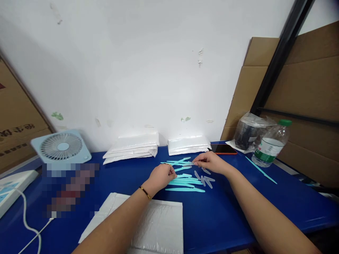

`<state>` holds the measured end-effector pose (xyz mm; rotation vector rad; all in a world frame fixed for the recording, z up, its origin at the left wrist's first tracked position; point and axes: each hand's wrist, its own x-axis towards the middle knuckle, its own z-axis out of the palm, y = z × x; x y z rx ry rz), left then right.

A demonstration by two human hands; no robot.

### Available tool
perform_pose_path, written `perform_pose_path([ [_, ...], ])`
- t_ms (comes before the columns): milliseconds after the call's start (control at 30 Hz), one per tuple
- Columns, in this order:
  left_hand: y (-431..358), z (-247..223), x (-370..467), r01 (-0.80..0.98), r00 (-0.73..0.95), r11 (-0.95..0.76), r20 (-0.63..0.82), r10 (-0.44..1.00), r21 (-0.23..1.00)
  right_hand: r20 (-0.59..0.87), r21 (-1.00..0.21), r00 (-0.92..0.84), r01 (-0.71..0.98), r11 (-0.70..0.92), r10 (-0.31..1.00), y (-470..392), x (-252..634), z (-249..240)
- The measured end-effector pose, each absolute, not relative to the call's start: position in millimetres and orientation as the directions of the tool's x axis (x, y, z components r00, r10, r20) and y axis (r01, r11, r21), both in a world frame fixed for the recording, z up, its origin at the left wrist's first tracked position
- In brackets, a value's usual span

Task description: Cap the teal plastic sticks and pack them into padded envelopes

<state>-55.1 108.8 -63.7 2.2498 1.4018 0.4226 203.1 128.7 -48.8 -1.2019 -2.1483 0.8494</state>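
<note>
Now the left hand (160, 177) curls nearly closed, hold unclear, while the right hand (212, 163) pinches a clear cover (190, 163) beside turquoise sticks (185, 189) on the blue table (217, 215), several covers loose, many sticks apparently left.

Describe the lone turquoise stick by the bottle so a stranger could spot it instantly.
On the blue table, look right to the clear bottle with a green cap. Slanting past the near side of its base is a slim turquoise stick. It lies alone, unlike the cluster of turquoise sticks farther left.
</note>
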Motion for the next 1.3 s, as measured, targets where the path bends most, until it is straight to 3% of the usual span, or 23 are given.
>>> perform_pose_path([
  [167,108,-62,-58,0.728,0.395,-0.366,0.082,0.915,0.580,0.185,-0.843,-0.396,0.407,0.352,0.900,132,201,-52],
  [367,119,-66,-66,0.572,0.381,-0.292,0.068,0.922,0.766,0.272,-0.905,-0.288,0.249,0.346,0.918,127,196,-48],
  [833,118,-63,-64,0.449,0.423,-0.228,0.019,0.906,0.864,0.306,-0.863,-0.362,0.286,0.417,0.880,123,175,-51],
  [967,122,-68,-62,0.552,0.384,-0.286,0.065,0.921,0.783,0.299,-0.816,-0.367,0.381,0.435,0.881,124,171,-53],
  [1133,122,-63,-65,0.813,0.291,-0.361,0.218,0.932,0.457,0.195,-0.594,-0.332,0.709,0.380,0.923,129,193,-54],
  [1200,117,-59,-66,0.814,0.355,-0.428,0.247,0.901,0.392,0.106,-0.545,-0.340,0.766,0.340,0.934,129,199,-56],
  [1300,109,-56,-64,0.732,0.520,-0.560,0.213,0.827,0.389,0.057,-0.547,-0.386,0.760,0.352,0.921,128,197,-61],
])
